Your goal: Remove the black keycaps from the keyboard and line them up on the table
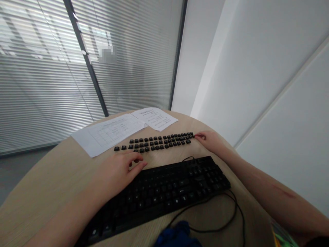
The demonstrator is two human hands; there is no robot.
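Loose black keycaps (159,142) lie in three rows across the wooden table (51,175). At the right end of the rows, the fingertips of my right hand (207,139) are pinched together against the last keycaps; what they hold, if anything, is too small to tell. My left hand (125,164) hovers at the left end of the rows, above the upper left part of the black keyboard (169,192), with thumb and fingers apart and nothing between them. Some keys and the keyboard's left part are hidden under my left hand and forearm.
Printed sheets (113,132) lie at the table's far side, beyond the keycaps. A black cable (221,230) loops in front of the keyboard, beside a dark blue cloth-like item (177,236). Blinds and white walls stand behind the table.
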